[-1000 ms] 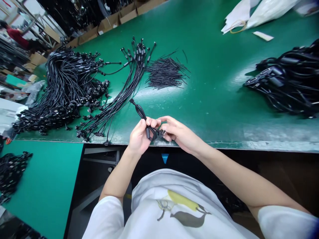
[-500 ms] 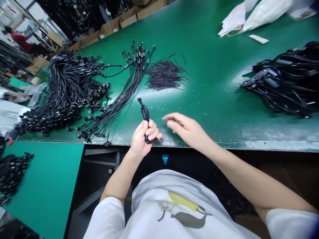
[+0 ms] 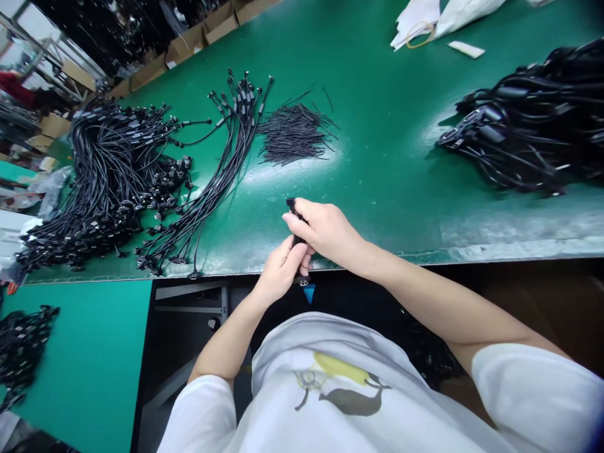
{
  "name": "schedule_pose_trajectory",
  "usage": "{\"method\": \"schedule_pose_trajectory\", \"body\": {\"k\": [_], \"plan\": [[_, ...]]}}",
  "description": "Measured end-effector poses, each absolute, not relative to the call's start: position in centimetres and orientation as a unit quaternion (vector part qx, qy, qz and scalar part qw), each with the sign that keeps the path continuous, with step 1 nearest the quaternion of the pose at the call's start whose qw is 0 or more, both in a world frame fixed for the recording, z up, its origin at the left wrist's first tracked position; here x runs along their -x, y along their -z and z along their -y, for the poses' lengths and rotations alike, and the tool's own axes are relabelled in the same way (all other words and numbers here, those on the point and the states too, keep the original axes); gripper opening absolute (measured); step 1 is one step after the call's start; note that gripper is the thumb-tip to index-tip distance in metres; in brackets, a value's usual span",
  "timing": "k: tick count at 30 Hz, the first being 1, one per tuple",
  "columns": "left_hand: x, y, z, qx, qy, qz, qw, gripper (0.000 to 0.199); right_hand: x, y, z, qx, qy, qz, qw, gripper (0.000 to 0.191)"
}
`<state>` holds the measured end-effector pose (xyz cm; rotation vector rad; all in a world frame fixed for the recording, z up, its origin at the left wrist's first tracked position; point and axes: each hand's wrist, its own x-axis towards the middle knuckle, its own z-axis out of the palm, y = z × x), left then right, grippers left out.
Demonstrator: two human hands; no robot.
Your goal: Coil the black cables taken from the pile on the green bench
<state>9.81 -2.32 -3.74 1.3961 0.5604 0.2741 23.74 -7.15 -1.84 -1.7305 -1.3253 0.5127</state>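
Near the table's front edge, my left hand is closed around the lower part of a folded black cable, whose metal-tipped plug shows below the fingers. My right hand grips the upper part, with a black connector sticking out past the fingertips. The two hands touch, and most of the cable is hidden by them. Beyond them lies a pile of short thin black ties. A loose bundle of straight black cables lies to the left of the ties.
A large heap of cables covers the green table's left side. Coiled black cables lie at right, white bags at the back right. Cardboard boxes line the far edge. A lower green surface holds more cables.
My right hand has moved left and closed on the upper part of the cable. My left hand has shifted slightly right with the cable. The view has shifted a little.
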Motion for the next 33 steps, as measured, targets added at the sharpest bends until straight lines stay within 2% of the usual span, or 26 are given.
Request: {"method": "schedule_pose_trajectory", "body": {"k": [2,5,7,9,12,15,17,20,22,27,33], "plan": [[-9.8,3.6,1.9,-0.667,-0.096,-0.248,0.696,0.036,-24.0,2.0,6.9,0.691,-0.235,0.540,0.419,0.027],[-10.2,3.2,1.5,-0.579,-0.092,-0.252,0.770,0.036,-24.6,2.0,6.7,0.681,-0.233,0.548,0.426,0.023],[-10.7,2.9,1.4,-0.471,-0.156,-0.278,0.823,0.036,-24.7,2.0,7.1,0.676,-0.192,0.544,0.458,0.019],[-11.2,2.8,1.2,-0.382,-0.238,-0.301,0.841,0.035,-24.0,2.1,8.0,0.669,-0.145,0.547,0.482,0.029],[-11.5,3.0,0.8,-0.315,-0.310,-0.298,0.846,0.033,-21.9,3.0,9.6,0.655,-0.081,0.606,0.444,0.036],[-11.5,3.4,0.8,-0.295,-0.319,-0.274,0.858,0.033,-20.0,4.3,10.4,0.642,-0.030,0.654,0.399,0.023],[-11.2,3.5,0.8,-0.289,-0.318,-0.265,0.863,0.033,-19.4,4.7,10.4,0.639,-0.053,0.642,0.420,0.020],[-10.8,3.4,0.8,-0.296,-0.308,-0.262,0.865,0.030,-19.5,4.5,10.4,0.628,-0.199,0.586,0.472,0.022],[-10.6,3.1,0.7,-0.317,-0.311,-0.267,0.855,0.028,-19.8,4.2,10.5,0.624,-0.243,0.558,0.490,0.024],[-10.7,2.5,0.9,-0.350,-0.327,-0.281,0.832,0.030,-19.8,4.2,10.4,0.630,-0.069,0.565,0.528,0.021],[-10.5,2.4,1.5,-0.360,-0.319,-0.276,0.832,0.030,-19.1,4.8,10.0,0.592,-0.191,0.532,0.574,0.024]]}}
